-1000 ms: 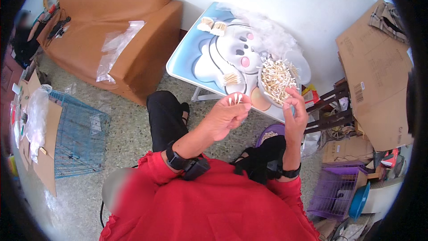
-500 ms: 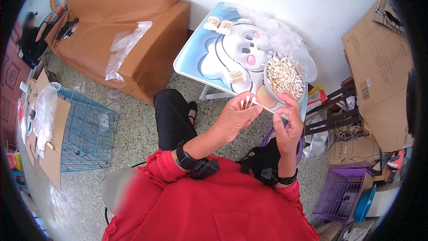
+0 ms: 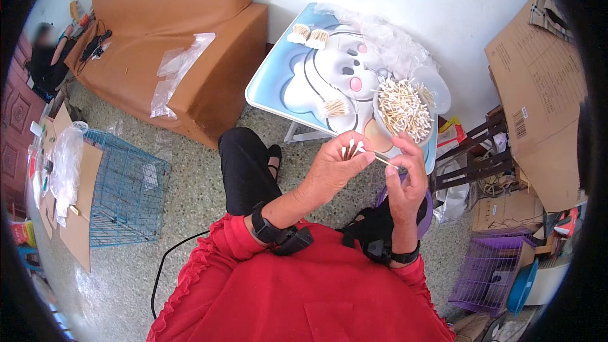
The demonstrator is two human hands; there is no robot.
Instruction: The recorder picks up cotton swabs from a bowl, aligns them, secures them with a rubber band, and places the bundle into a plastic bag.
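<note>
cotton swabs (image 3: 361, 146) near edge of table (image 3: 271, 86)

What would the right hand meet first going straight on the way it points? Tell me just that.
Most likely the bowl heaped with cotton swabs, just beyond the right hand in the picture. Depth is unclear, so the hand might pass above it instead.
</note>
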